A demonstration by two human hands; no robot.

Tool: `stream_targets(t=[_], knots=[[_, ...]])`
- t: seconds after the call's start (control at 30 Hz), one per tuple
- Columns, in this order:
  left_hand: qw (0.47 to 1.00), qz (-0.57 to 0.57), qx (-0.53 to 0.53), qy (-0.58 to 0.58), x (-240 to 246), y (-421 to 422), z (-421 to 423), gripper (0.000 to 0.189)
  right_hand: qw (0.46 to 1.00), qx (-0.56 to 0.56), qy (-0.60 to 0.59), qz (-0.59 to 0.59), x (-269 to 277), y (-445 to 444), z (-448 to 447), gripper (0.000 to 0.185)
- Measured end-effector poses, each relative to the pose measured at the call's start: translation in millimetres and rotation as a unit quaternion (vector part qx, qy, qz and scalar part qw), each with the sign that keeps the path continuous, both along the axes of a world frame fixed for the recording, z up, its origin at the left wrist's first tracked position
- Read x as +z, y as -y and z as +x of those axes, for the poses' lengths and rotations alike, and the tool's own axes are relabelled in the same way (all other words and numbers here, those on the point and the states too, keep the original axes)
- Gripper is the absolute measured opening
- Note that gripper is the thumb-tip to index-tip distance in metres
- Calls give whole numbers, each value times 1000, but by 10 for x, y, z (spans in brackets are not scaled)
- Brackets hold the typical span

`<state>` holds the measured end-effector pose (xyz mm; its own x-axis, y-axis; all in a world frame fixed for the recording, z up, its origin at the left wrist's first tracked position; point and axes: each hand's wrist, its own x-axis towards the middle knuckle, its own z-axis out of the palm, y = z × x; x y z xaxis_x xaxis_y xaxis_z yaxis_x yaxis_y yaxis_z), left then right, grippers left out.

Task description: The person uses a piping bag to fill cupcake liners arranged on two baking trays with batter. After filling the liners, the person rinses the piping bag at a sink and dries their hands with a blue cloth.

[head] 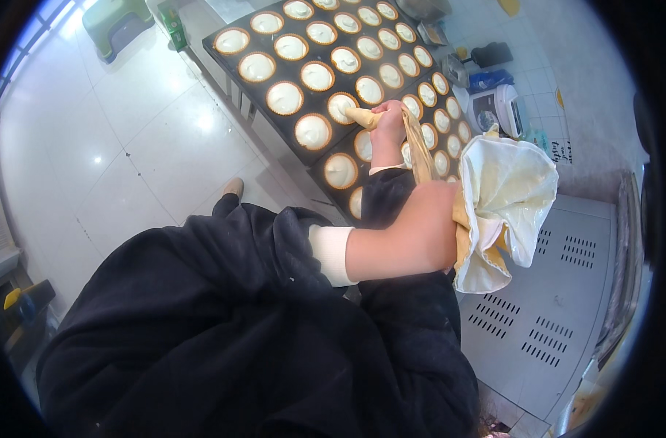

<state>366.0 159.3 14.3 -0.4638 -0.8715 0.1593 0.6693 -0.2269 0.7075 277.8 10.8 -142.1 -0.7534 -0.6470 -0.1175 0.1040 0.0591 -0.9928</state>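
Note:
A long cloth piping bag [505,202] runs between my hands, its wide upper part folded outward and smeared with pale residue. My left hand [439,219] grips it below this fold, its fingers mostly hidden. My right hand [387,126] closes around the narrow end. The bag's tip [354,114] is over a fluted paper cup [342,108] holding creamy white mixture; contact cannot be told. Rows of similarly filled cups with orange rims stand on dark trays [309,160]. My left forearm crosses over my right arm and hides part of it.
A grey vented metal panel [530,306] lies at the right. A white plastic tub [494,109], blue packaging [489,80] and metal containers line the trays' far right side. A green stool [116,24] stands on the tiled floor at upper left.

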Motion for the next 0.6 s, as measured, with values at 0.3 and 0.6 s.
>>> stream_targets(t=[0.3,0.6], knots=[[998,18,-24,-56,-50,-100,-51,22,952,-71,252,-158,52,-87,-193,10],[993,9,-110,-49,322,-271,33,23,848,-100,385,-350,551,-268,-360,23]])
